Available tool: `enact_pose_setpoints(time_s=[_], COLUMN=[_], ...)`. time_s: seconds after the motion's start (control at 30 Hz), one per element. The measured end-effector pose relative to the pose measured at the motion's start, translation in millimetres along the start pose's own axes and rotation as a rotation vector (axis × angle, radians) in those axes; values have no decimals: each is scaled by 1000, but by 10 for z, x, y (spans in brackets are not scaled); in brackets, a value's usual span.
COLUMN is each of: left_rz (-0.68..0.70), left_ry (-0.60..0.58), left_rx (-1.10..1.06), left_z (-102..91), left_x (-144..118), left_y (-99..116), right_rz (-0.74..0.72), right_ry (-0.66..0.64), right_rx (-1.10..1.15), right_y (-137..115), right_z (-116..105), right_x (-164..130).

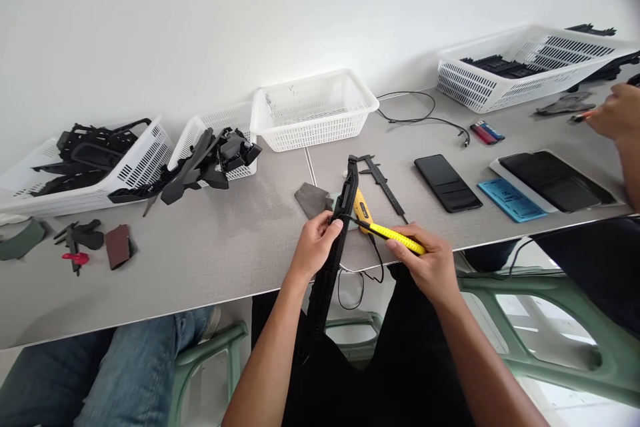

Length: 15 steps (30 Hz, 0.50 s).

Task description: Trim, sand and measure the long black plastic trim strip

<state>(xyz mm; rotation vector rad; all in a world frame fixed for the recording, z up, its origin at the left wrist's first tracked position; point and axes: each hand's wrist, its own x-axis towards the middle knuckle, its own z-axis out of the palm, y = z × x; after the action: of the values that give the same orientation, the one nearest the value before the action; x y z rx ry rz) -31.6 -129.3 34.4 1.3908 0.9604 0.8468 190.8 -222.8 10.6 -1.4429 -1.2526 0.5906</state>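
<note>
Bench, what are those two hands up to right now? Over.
Left hand gripping long black part. Right hand holding yellow-handled tool, tip at that part. Close by: yellow corded device on table.

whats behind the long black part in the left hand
A yellow device shows past the right edge of the black part. The device's left side is covered, and anything lying fully behind the part cannot be seen.

"What's yellow at four o'clock?"
"The tool handle [397, 239]; the long part [327, 273] at six o'clock is black."
"And twelve?"
"A white basket [320, 132], patterned with small slots."
"Three?"
"A blue packet [513, 200]."
</note>
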Motion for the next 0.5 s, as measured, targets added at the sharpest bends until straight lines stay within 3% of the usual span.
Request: enact_pose_setpoints(time_s=[0.1, 0.27, 0.43, 0.5], left_rz=[28, 37, -2, -7], left_ry=[-15, -33, -54, -67], left_rx=[46, 65, 38, 27], left_z=[0, -4, -8, -9], left_x=[-7, -30, -46, -48], left_y=[21, 40, 76, 91], right_rz=[2, 59, 2, 7], right_ry=[-37, 123, -30, 0], right_rx=[-28, -12, -21, -32], right_y=[-17, -23, -2, -1], right_z=[25, 63, 31, 33], right_x=[13, 28, 26, 30])
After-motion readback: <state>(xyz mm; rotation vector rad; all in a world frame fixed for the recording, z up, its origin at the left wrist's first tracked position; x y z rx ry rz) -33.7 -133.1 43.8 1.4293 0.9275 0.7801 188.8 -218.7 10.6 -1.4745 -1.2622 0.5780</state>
